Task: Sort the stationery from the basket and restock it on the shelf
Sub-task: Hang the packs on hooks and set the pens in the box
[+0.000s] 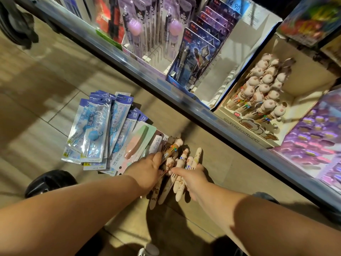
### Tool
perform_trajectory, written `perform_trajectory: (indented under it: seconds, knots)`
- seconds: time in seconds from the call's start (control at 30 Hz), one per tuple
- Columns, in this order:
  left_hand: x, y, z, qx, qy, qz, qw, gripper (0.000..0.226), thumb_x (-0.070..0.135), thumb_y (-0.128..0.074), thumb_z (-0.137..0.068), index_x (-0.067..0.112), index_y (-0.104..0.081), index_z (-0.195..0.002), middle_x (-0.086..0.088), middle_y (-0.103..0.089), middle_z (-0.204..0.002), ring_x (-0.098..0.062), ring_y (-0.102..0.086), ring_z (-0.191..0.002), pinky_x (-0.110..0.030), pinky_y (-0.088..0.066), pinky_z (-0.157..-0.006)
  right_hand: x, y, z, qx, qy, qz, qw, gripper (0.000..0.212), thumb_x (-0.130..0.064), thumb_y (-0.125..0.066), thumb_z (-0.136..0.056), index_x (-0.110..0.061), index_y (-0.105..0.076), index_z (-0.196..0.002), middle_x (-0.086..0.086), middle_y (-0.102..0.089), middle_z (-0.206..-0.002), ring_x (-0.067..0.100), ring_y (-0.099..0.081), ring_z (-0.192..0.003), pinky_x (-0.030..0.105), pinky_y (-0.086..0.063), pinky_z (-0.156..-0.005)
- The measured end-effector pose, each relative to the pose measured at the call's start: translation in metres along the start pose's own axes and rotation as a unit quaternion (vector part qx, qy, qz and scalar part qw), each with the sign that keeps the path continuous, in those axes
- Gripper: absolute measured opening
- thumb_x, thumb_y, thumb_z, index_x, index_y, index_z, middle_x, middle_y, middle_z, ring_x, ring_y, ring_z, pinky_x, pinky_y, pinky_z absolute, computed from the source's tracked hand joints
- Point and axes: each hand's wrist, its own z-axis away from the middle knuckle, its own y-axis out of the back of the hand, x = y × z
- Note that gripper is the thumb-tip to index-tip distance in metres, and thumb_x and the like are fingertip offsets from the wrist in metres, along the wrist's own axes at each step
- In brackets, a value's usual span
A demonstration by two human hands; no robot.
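Both hands were held low over the beige tiled floor point(36, 93), just in front of the metal-edged shop shelf point(166, 87). The left hand point(147, 171) gripped the lower ends of a fan of blue-and-white plastic ruler packets point(96, 130), which spread up and to the left, overlapping one another (several showed "15" in a top corner). Tucked against the right side of that fan, in the same grip, lay a pastel green-and-pink carded packet point(137, 143) and a white label strip beside it.

The right hand point(191, 179) curled round a bundle of cream-coloured multi-colour ballpoint pens with plush animal tops point(180, 161), its thumb lying across the barrels. The left thumb touched the same bundle from the other side, so the pens sat between the two hands, their tops pointing towards the shelf and their tips hanging below the wrists.

On the shelf, to the right, stood an open white cardboard display box point(249, 134) printed "10 COLOR BALLPEN", holding matching plush-topped pens point(262, 87) that leaned in rows against its back left side. To the left of that box stood a row of dark blue carded pen packs showing an armoured figure point(195, 58), and further left were lilac carded pens with round pompoms point(136, 24). Purple packets point(317, 143) filled the shelf at far right, blurred. A dark rounded object point(49, 182) rested on the floor below the left forearm; what it was I could not tell.
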Motion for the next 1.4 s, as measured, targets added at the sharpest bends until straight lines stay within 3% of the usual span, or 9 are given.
perform_trajectory:
  seconds: [0.17,0.33,0.47,0.6,0.87,0.97,1.17,1.3,1.4]
  knots:
    - [0.001,-0.005,-0.001,0.027,-0.009,-0.073,0.997,0.052,0.040,-0.034,-0.103,0.015,-0.021,-0.147,-0.009,-0.039,-0.143,-0.028,-0.054,-0.116,-0.038,-0.048,-0.093,-0.003,0.010,-0.003,0.036,0.032,0.038,0.998,0.081,-0.020,-0.087,-0.063,-0.020,-0.040,-0.129,0.009,-0.064,-0.106,0.027,-0.065,-0.090,0.036,-0.054,-0.065]
    - [0.000,-0.004,-0.007,0.022,-0.021,-0.072,0.997,0.057,0.023,-0.044,-0.099,0.015,-0.017,-0.148,-0.009,-0.045,-0.139,-0.029,-0.056,-0.112,-0.040,-0.050,-0.092,-0.007,0.018,-0.005,0.056,0.043,0.076,0.995,0.092,-0.029,-0.087,-0.054,-0.021,-0.039,-0.133,0.010,-0.062,-0.114,0.031,-0.062,-0.101,0.047,-0.055,-0.084]
    - [0.000,-0.007,-0.009,0.011,-0.023,-0.074,0.997,0.046,0.020,-0.043,-0.099,0.016,-0.025,-0.141,-0.010,-0.055,-0.121,-0.028,-0.059,-0.097,-0.039,-0.052,-0.081,-0.009,0.019,-0.005,0.053,0.049,0.087,0.994,0.102,-0.038,-0.088,-0.042,-0.024,-0.040,-0.130,0.009,-0.062,-0.115,0.030,-0.063,-0.100,0.048,-0.055,-0.084]
    - [-0.001,-0.013,-0.010,0.000,-0.022,-0.049,0.999,0.030,0.022,-0.043,-0.100,0.017,-0.034,-0.128,-0.009,-0.057,-0.113,-0.028,-0.059,-0.093,-0.042,-0.053,-0.083,-0.008,0.022,-0.005,0.029,0.058,0.049,0.997,0.092,-0.025,-0.091,-0.055,-0.021,-0.041,-0.133,0.006,-0.064,-0.115,0.027,-0.063,-0.102,0.047,-0.053,-0.089]
    - [0.005,-0.017,-0.007,0.009,-0.031,-0.048,0.998,0.037,0.041,-0.043,-0.101,0.018,-0.034,-0.128,-0.007,-0.053,-0.119,-0.025,-0.057,-0.099,-0.039,-0.052,-0.087,-0.003,0.025,-0.003,0.033,0.063,0.043,0.997,0.108,-0.035,-0.091,-0.042,-0.024,-0.038,-0.135,0.007,-0.064,-0.116,0.029,-0.063,-0.105,0.051,-0.053,-0.091]
    - [0.006,-0.020,-0.004,0.022,-0.029,-0.048,0.998,0.044,0.039,-0.049,-0.099,0.018,-0.030,-0.132,-0.007,-0.048,-0.127,-0.025,-0.056,-0.104,-0.039,-0.051,-0.090,-0.004,0.026,-0.001,0.031,0.071,0.052,0.996,0.103,-0.032,-0.091,-0.049,-0.024,-0.037,-0.136,0.007,-0.062,-0.121,0.029,-0.061,-0.108,0.050,-0.052,-0.092]
    - [0.013,-0.009,-0.007,0.056,-0.040,0.116,0.991,0.049,0.053,-0.051,-0.094,0.017,-0.038,-0.125,-0.002,-0.050,-0.117,-0.016,-0.051,-0.096,-0.026,-0.041,-0.079,-0.021,0.032,0.016,0.005,0.144,0.073,0.987,0.086,-0.025,-0.088,-0.063,-0.022,-0.038,-0.133,0.005,-0.061,-0.118,0.024,-0.061,-0.106,0.040,-0.052,-0.087]
    - [0.016,0.005,-0.010,0.038,-0.065,0.264,0.962,0.038,0.050,-0.055,-0.092,0.021,-0.041,-0.112,0.004,-0.049,-0.098,-0.015,-0.050,-0.090,-0.026,-0.040,-0.076,-0.052,0.029,0.038,-0.041,0.181,0.030,0.982,0.091,-0.033,-0.089,-0.046,-0.025,-0.045,-0.125,0.005,-0.065,-0.112,0.023,-0.067,-0.100,0.047,-0.055,-0.089]
    - [0.018,0.015,-0.011,0.015,-0.091,0.306,0.948,0.038,0.048,-0.050,-0.095,0.021,-0.046,-0.121,0.003,-0.055,-0.106,-0.015,-0.054,-0.098,-0.027,-0.043,-0.086,-0.076,0.028,0.052,-0.086,0.200,0.005,0.976,0.085,-0.032,-0.089,-0.045,-0.025,-0.049,-0.121,0.006,-0.068,-0.110,0.025,-0.069,-0.099,0.050,-0.054,-0.090]
